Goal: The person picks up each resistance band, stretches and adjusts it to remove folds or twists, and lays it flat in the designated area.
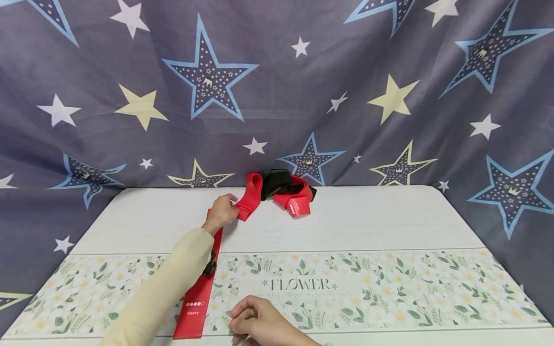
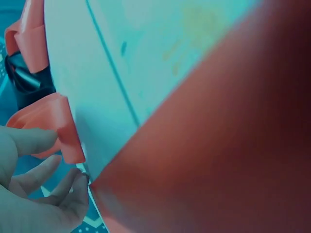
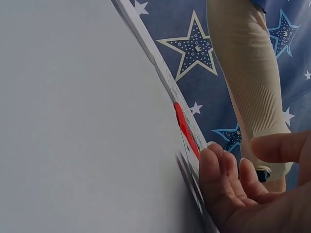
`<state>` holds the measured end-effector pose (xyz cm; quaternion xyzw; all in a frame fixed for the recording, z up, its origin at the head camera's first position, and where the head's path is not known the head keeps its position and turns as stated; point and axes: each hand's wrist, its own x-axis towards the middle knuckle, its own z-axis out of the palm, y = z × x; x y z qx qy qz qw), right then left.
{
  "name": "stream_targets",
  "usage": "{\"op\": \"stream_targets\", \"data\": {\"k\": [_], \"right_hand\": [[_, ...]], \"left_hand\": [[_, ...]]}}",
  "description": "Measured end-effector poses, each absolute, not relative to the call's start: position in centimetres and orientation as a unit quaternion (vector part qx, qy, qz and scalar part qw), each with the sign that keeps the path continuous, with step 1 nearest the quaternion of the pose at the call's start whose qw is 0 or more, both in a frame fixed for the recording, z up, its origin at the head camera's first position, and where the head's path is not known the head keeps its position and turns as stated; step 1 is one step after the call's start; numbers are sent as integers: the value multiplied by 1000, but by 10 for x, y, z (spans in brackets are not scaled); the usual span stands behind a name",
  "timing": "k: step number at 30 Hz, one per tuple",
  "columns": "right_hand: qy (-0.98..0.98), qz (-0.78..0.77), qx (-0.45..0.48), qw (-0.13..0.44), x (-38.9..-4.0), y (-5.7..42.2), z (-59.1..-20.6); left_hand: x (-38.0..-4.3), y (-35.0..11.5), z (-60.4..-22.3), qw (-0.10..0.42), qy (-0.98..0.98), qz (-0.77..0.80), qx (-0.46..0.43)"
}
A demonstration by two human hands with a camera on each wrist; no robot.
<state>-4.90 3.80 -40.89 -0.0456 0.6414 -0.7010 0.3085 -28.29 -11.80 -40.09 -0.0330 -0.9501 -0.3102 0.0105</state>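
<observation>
My left hand [image 1: 221, 211] reaches to the back of the table, thumb and fingertips right at the end of a looped red band [image 1: 250, 199]. In the left wrist view, the thumb overlaps this looped band [image 2: 70, 133] and the fingers lie apart below it. A long flat red resistance band [image 1: 195, 307], printed "Heavy", lies lengthwise under the left forearm, with a black clip [image 1: 210, 265] partly hidden beside the sleeve. Near the front edge, my right hand [image 1: 264, 323] hangs loosely curled over the table, holding nothing.
A black band [image 1: 277, 183] and another coiled red band [image 1: 297, 204] with a printed end lie at the back edge, against the star-patterned curtain [image 1: 346, 144]. A flower-printed strip [image 1: 389, 293] crosses the white table [image 1: 368, 221].
</observation>
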Motion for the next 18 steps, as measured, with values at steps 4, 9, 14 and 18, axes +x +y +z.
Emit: {"op": "stream_targets", "data": {"k": [4,9,14,18], "right_hand": [[638,-702,-51,311,-49,37,-409],[637,-699,-54,320,-48,35,-410],[640,-696,-54,322,-48,34,-412],[641,-694,-52,324,-48,34,-412]], "left_hand": [[-285,-113,-401,1,-953,-299,-41],[-287,-110,-399,1,-957,-288,-43],[-285,-109,-400,-15,-961,-275,-19],[-284,-108,-400,-27,-958,-284,10]]}}
